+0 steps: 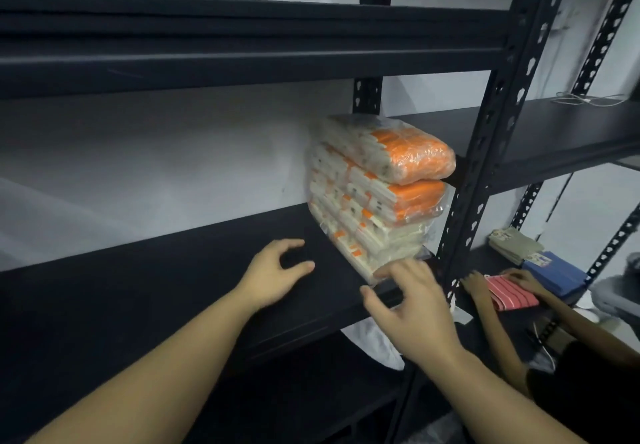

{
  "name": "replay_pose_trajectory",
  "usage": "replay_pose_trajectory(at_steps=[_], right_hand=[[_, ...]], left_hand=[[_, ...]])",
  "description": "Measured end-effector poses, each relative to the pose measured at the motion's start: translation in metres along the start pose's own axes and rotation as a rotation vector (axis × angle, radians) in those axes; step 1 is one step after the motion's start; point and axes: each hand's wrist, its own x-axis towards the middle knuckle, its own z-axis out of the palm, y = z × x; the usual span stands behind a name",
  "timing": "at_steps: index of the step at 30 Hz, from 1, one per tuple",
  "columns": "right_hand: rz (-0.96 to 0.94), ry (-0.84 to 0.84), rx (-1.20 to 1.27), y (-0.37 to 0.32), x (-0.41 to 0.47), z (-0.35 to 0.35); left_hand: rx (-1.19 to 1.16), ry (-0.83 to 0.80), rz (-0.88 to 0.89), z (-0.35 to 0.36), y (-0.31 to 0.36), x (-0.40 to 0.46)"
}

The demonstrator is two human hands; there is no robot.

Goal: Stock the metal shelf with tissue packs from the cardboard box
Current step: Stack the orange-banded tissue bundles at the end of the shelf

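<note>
Tissue packs (377, 187) sit stacked at the right end of the metal shelf (173, 291), my right hand (412, 308) touching the bottom one, my left hand (273, 270) loose and empty; much shelf remains unfilled.

Both forearms bare to frame edge (no sleeves, watch or rings); left hand (277, 267), right hand (412, 308).

- Matt black painted metal: the shelf (145, 291) before me, its perforated upright (485, 153) equally dull.
- Glossy, crinkled clear plastic film wraps the orange-and-white tissue packs (381, 187).
- Soft woven cloth: a red striped towel (509, 293) and blue folded fabric (554, 272) alongside.
</note>
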Motion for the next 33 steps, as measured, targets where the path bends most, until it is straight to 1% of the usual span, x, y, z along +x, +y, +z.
replay_pose_trajectory(at_steps=[4, 9, 13, 15, 18, 21, 25, 33], right_hand=[[0.029, -0.129, 0.004, -0.023, -0.032, 0.027], [0.04, -0.203, 0.005, -0.055, -0.074, 0.054], [0.054, -0.315, 0.024, -0.07, -0.115, 0.071], [0.058, -0.381, 0.026, -0.071, -0.134, 0.077], [0.066, -0.446, 0.035, -0.067, -0.157, 0.081], [0.091, -0.459, 0.046, -0.058, -0.171, 0.075], [0.147, -0.442, 0.057, -0.034, -0.172, 0.047], [0.196, -0.363, 0.031, 0.015, -0.141, -0.019]], left_hand=[[0.104, -0.021, 0.057, -0.016, -0.018, -0.052], [0.242, -0.026, 0.143, -0.023, -0.043, -0.128], [0.302, 0.016, 0.232, -0.016, -0.062, -0.19], [0.336, 0.011, 0.222, -0.014, -0.07, -0.216], [0.357, 0.006, 0.158, -0.007, -0.08, -0.244], [0.345, 0.026, 0.1, 0.004, -0.076, -0.258], [0.326, 0.06, 0.068, 0.026, -0.045, -0.254], [0.293, 0.096, 0.078, 0.08, 0.026, -0.219]])
